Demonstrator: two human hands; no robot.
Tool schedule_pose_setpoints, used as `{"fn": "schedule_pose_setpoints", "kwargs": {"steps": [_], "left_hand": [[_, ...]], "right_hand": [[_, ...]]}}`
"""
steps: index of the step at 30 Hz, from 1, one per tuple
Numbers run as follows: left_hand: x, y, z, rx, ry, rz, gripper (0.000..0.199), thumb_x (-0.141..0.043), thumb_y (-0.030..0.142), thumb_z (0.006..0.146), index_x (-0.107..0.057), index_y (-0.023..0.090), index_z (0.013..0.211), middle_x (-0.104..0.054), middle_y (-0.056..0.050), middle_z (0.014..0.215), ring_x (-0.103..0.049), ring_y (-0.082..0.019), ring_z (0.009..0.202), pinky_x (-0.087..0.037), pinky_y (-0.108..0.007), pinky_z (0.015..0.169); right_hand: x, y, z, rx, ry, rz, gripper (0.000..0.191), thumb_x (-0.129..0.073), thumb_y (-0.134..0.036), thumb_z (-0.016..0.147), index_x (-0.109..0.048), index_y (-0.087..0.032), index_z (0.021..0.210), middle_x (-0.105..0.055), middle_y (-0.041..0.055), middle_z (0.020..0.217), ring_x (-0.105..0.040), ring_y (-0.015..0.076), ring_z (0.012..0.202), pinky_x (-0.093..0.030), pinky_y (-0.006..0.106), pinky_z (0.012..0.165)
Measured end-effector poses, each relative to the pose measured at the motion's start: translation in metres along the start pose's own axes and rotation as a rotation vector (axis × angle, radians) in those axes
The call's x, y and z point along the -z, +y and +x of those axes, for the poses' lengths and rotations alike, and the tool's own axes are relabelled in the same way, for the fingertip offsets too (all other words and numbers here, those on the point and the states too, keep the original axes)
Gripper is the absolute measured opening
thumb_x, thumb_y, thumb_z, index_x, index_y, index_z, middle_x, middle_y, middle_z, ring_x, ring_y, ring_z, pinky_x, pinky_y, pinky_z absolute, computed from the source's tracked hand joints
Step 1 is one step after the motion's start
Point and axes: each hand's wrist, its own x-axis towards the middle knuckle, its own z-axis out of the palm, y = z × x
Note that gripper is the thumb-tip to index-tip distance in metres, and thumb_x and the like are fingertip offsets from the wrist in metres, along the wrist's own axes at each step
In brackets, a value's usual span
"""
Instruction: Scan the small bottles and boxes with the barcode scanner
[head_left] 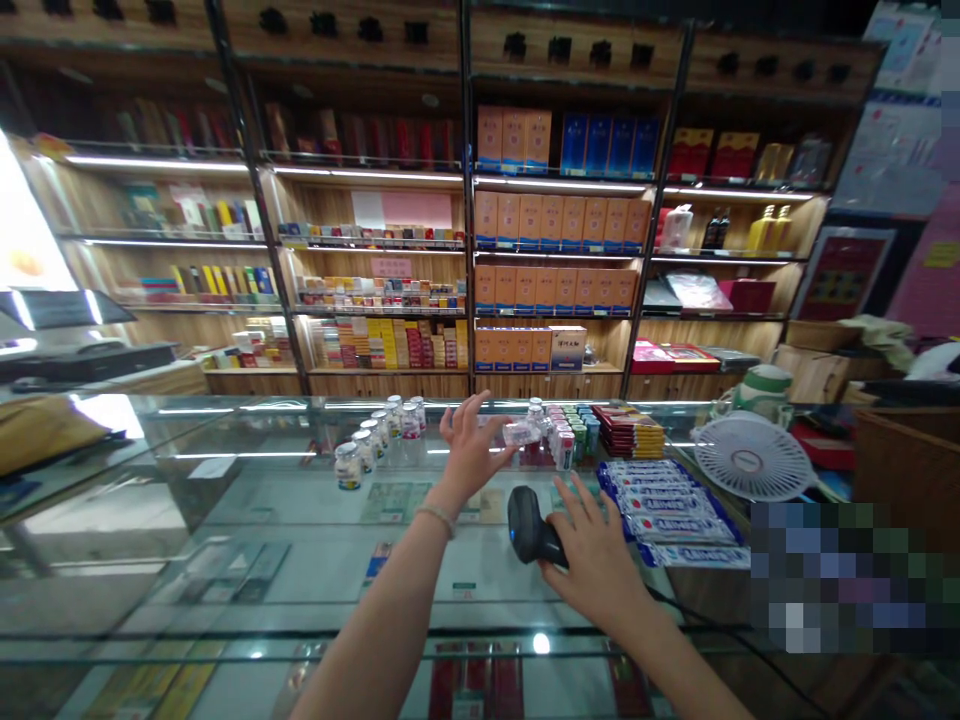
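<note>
My left hand (471,445) reaches over the glass counter (300,520), fingers spread, its thumb and fingers beside a clear small container (520,432) near the small bottles. Whether it touches the container is hard to tell. A black barcode scanner (529,525) lies on the glass, its handle by the thumb of my right hand (592,545), whose fingers are spread flat. To the left stand rows of white-capped jars (348,466). Right of the left hand are rows of small bottles (562,440), a stack of red and yellow packs (630,432) and blue-white packets (675,505).
A white fan (752,456) and a green-white jug (765,385) stand at the right. The scanner's black cable (720,625) runs to the lower right. A mustard-coloured item (37,440) lies at the left edge. Lit shelves (555,180) with boxes line the back.
</note>
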Motion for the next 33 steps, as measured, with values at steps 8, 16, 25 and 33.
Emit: {"fn": "schedule_pose_setpoints", "kwargs": {"steps": [8,16,25,33], "left_hand": [[0.003,0.0,0.001,0.062,0.041,0.018,0.035,-0.079,0.041,0.077,-0.072,0.033,0.11,-0.045,-0.009,0.15,-0.04,-0.035,0.139,-0.015,-0.06,0.119],[0.003,0.001,0.002,0.094,0.063,0.022,0.03,-0.077,0.041,0.079,-0.073,0.033,0.107,-0.046,-0.01,0.149,-0.04,-0.035,0.138,-0.017,-0.062,0.117],[0.003,-0.001,0.002,0.086,0.076,0.025,0.031,-0.079,0.04,0.077,-0.073,0.031,0.107,-0.046,-0.011,0.149,-0.04,-0.036,0.138,-0.017,-0.062,0.117],[0.003,-0.001,0.003,0.084,0.077,0.011,0.032,-0.079,0.041,0.077,-0.073,0.032,0.107,-0.045,-0.01,0.15,-0.04,-0.036,0.138,-0.016,-0.062,0.118]], "right_hand": [[0.028,0.01,0.01,-0.154,0.084,0.214,0.03,-0.056,-0.03,0.085,-0.062,-0.022,0.113,-0.074,0.0085,0.111,-0.072,0.0261,0.093,-0.052,0.036,0.077],[0.048,0.01,0.017,-0.236,0.106,0.365,0.043,-0.061,-0.03,0.08,-0.054,-0.025,0.122,-0.074,0.0032,0.096,-0.071,0.0257,0.087,-0.046,0.031,0.07],[0.038,0.009,0.017,-0.258,0.093,0.28,0.03,-0.062,-0.025,0.073,-0.06,-0.024,0.102,-0.073,0.0049,0.093,-0.07,0.0262,0.086,-0.046,0.03,0.071],[0.029,0.014,0.015,-0.182,0.201,0.132,0.041,-0.063,-0.028,0.074,-0.063,-0.024,0.115,-0.075,0.0073,0.096,-0.068,0.0311,0.097,-0.051,0.04,0.082]]}}
